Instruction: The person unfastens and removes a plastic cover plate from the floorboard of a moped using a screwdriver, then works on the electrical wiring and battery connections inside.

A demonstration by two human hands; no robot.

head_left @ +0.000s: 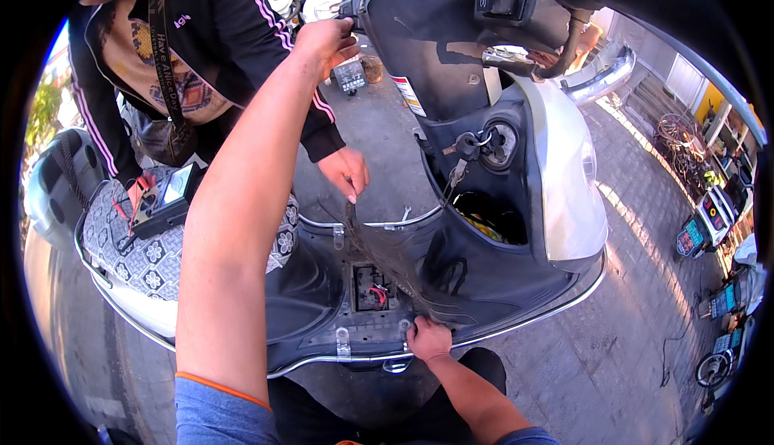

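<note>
A scooter stands across in front of me, its front to the right. My left arm reaches over it, and my left hand [324, 44] is closed around the far end of the handlebar [351, 6], its grip partly hidden. Low at the near edge of the footboard [318, 336], my right hand [430, 338] has its fingers curled at the dark rubber floor mat [395, 272]. The mat is peeled up toward the front. Another person's hand [345, 172] pinches its far edge. Under it, an open compartment [371, 288] shows red wires [378, 292]. A key [466, 145] hangs in the ignition.
The other person stands across the scooter, a hand by a tester with a screen [165, 199] on the patterned seat [149, 264]. A wrench [401, 218] lies beyond the footboard. Behind stands a grey battery-like box [350, 76]. Devices with screens [713, 215] line the right side.
</note>
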